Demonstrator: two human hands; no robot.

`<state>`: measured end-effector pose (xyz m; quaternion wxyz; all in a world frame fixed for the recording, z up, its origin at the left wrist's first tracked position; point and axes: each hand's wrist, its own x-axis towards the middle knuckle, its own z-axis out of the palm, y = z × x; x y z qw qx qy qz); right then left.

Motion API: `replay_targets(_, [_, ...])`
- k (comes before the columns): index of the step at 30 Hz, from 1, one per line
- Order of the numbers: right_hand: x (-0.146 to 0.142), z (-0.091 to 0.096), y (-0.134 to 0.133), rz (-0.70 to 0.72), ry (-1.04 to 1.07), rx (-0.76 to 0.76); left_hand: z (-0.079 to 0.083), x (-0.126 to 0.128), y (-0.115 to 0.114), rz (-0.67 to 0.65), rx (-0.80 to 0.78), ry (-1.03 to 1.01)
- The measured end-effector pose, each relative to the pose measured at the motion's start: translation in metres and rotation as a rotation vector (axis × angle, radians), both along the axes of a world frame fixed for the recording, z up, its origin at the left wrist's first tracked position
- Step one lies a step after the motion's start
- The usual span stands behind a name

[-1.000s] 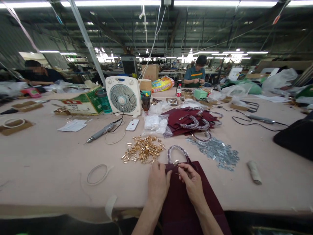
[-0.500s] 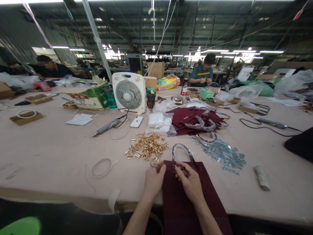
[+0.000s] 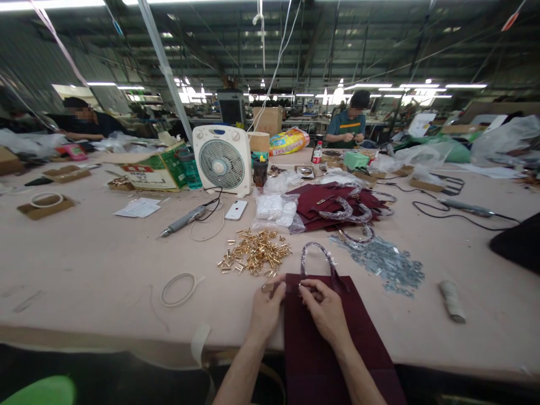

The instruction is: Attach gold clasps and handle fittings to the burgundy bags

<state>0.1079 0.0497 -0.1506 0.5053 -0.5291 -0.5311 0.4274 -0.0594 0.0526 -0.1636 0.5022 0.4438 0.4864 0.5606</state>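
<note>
A maroon bag panel (image 3: pixel 337 343) with a plastic-wrapped handle (image 3: pixel 318 250) at its top lies under my hands and hangs over the table's near edge. At its top left corner, my left hand (image 3: pixel 268 306) is closed on a short dark strap (image 3: pixel 291 287), which has a gold-coloured metal loop (image 3: pixel 266 288) at its left end. My right hand (image 3: pixel 324 306) pinches at the strap's other end, near the handle's foot; a tiny gold glint shows at the fingertips, too small to name. Beyond my left hand lies a pile of gold metal fittings (image 3: pixel 259 253).
Flat grey metal pieces (image 3: pixel 388 264) are heaped to the right. Stacked maroon panels (image 3: pixel 312 208), a plastic bag of white pieces (image 3: pixel 276 211), a phone (image 3: pixel 236 210), a corded grey tool (image 3: pixel 183 221) and a fan (image 3: pixel 221 160) stand farther back. Two co-workers sit across the table.
My right fingertips have shifted slightly left and up, and the dark strap now shows stretched between my hands. The panel and handle sit slightly farther right in view.
</note>
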Motion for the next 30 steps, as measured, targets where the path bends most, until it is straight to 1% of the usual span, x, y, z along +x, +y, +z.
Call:
replay_targets(3, [-0.001, 0.001, -0.001, 0.009, -0.029, 0.028, 0.000, 0.000, -0.001, 0.009, 0.023, 0.012])
replay_targets(5, [0.000, 0.002, -0.002, 0.013, -0.001, 0.024, 0.002, 0.003, -0.003, 0.041, 0.024, 0.061])
replay_targets(7, [0.003, 0.003, -0.003, 0.005, 0.056, 0.007, 0.005, 0.007, -0.005, 0.110, 0.062, 0.171])
replay_targets(9, [0.007, 0.003, -0.004, -0.001, 0.119, -0.007, 0.009, 0.011, -0.008, 0.159, 0.166, 0.319])
replay_targets(10, [0.009, 0.003, -0.004, 0.003, 0.146, -0.010, 0.012, 0.013, -0.010, 0.149, 0.228, 0.383])
replay_targets(11, [0.011, 0.003, -0.005, 0.012, 0.171, -0.010, 0.015, 0.014, -0.011, 0.110, 0.282, 0.430])
replay_targets(13, [0.014, 0.002, -0.005, 0.042, 0.211, -0.012, 0.020, 0.015, -0.013, -0.010, 0.346, 0.478])
replay_targets(15, [0.016, 0.002, -0.006, 0.079, 0.234, -0.017, 0.026, 0.013, -0.013, -0.115, 0.372, 0.497])
replay_targets(18, [0.018, 0.003, -0.006, 0.123, 0.253, -0.029, 0.030, 0.011, -0.013, -0.193, 0.383, 0.518])
replay_targets(21, [0.019, 0.001, -0.005, 0.142, 0.275, -0.043, 0.029, 0.011, -0.012, -0.208, 0.372, 0.492])
replay_targets(25, [0.021, 0.000, -0.003, 0.173, 0.286, -0.056, 0.023, 0.013, -0.012, -0.200, 0.364, 0.445])
replay_targets(30, [0.020, 0.003, -0.004, 0.185, 0.278, -0.073, 0.018, 0.014, -0.012, -0.154, 0.382, 0.437])
